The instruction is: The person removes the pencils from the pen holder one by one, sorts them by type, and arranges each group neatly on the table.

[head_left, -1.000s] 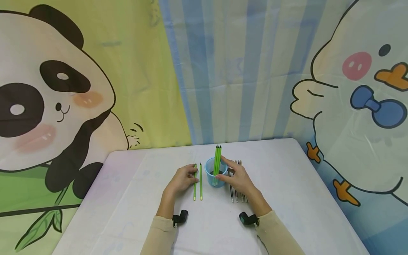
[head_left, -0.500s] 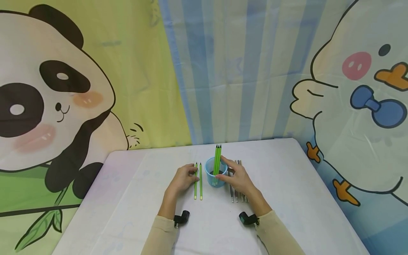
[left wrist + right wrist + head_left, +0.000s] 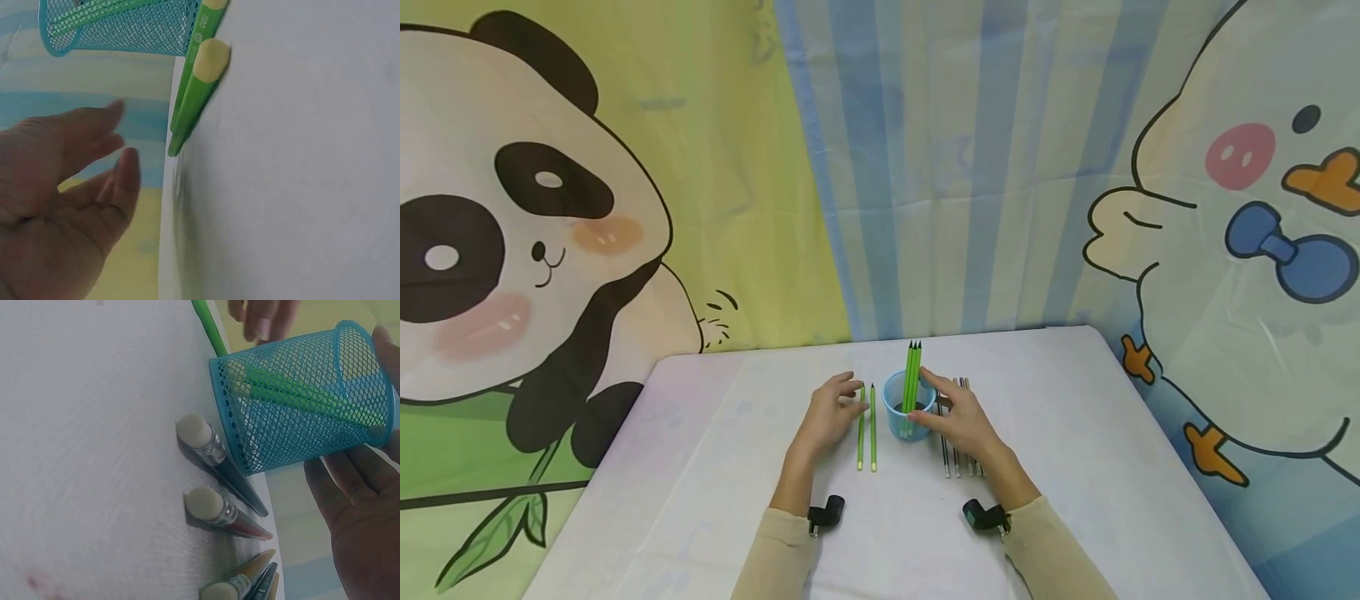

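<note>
A light blue mesh pencil cup (image 3: 896, 424) stands upright on the table, with several green pencils (image 3: 913, 372) in it, dark tips up. My right hand (image 3: 961, 423) holds the cup near its rim, thumb at the front and a finger at the back. Two more green pencils lie side by side to the cup's left, one nearer the hand (image 3: 861, 454) and one nearer the cup (image 3: 873, 446). Just over the nearer one is my left hand (image 3: 829, 414). In the left wrist view, its thumb and fingers are apart with nothing between them.
Right of the cup, several darker pencils (image 3: 945, 457) with white erasers (image 3: 195, 431) lie in a row, partly under my right hand and wrist. A white cloth covers the table (image 3: 715, 483). Behind its far edge hangs a printed curtain (image 3: 925, 208).
My left hand lay at the outer green pencil, which shifted slightly to the right; now the hand has lifted off with its fingers spread. My right hand and the cup stay put.
</note>
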`<state>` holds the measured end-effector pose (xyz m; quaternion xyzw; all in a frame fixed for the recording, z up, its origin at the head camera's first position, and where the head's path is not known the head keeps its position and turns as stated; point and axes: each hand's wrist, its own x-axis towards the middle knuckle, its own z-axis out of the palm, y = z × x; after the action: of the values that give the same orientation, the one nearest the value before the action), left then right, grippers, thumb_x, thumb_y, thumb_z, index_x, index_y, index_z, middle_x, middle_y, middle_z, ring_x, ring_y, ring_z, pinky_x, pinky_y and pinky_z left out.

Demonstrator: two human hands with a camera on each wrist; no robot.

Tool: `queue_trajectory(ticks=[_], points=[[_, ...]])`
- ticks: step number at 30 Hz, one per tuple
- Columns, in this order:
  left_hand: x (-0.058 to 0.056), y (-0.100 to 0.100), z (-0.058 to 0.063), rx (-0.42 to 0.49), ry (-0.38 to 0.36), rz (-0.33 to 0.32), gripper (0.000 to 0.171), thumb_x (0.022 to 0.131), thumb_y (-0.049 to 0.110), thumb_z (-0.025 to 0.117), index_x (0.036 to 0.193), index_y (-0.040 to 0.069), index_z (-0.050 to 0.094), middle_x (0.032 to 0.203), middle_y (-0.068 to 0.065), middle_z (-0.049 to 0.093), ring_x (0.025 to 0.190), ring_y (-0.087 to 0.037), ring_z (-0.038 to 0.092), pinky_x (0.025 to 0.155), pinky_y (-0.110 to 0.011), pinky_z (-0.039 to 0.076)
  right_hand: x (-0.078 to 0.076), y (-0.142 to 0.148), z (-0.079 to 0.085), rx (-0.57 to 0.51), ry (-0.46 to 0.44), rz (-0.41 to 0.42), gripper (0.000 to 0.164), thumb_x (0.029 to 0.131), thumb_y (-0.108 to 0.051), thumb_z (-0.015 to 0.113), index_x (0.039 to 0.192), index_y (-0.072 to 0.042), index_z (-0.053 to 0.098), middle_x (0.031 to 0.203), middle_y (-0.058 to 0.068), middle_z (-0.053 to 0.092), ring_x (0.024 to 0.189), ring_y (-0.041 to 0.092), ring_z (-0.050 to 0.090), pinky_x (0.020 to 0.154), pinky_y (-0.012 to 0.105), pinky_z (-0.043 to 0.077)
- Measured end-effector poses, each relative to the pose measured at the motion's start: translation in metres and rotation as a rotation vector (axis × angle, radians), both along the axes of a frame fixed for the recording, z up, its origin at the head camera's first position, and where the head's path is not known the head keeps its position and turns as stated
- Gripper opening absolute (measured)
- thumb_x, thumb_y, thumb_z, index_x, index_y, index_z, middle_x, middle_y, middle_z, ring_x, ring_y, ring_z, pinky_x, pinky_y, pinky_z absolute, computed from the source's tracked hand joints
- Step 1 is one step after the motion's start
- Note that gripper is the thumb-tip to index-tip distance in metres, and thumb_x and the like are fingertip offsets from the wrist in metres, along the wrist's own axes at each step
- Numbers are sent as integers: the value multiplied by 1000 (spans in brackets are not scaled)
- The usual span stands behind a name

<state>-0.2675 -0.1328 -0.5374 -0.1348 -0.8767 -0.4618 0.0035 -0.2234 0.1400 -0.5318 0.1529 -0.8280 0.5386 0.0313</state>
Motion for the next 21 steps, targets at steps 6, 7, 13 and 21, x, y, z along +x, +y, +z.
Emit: queue_trajectory(ticks=[6, 7, 13, 21], points=[[0, 8, 12, 119, 149, 34, 31, 97, 16, 75, 125, 2, 74, 149, -10, 61, 120, -28, 68, 92, -40, 61, 1, 0, 1, 2, -19, -9, 88, 85, -46, 85, 160, -29, 43, 163, 6, 46, 142, 39, 52, 108, 53, 52], [1, 9, 13, 142, 162, 35, 30, 97, 16, 75, 124, 3, 75, 147, -9, 62, 119, -28, 69, 92, -39, 61, 1, 0, 1, 4, -21, -10, 88, 84, -46, 85, 160, -29, 43, 163, 6, 46, 143, 39, 52, 108, 53, 52], [4, 16, 18, 242, 168, 30, 36, 96, 17, 76, 131, 6, 72, 144, -7, 65, 117, -30, 69, 93, -32, 60, 1, -1, 2, 10, -32, -18, 88, 85, -47, 85, 160, -29, 43, 163, 5, 46, 143, 38, 51, 108, 53, 51], [5, 21, 21, 289, 180, 25, 43, 96, 18, 77, 137, 12, 67, 138, -6, 68, 120, -28, 69, 99, -48, 58, 1, 0, 2, -3, -22, -7, 87, 86, -43, 85, 160, -26, 43, 163, 8, 45, 143, 40, 51, 108, 53, 51]])
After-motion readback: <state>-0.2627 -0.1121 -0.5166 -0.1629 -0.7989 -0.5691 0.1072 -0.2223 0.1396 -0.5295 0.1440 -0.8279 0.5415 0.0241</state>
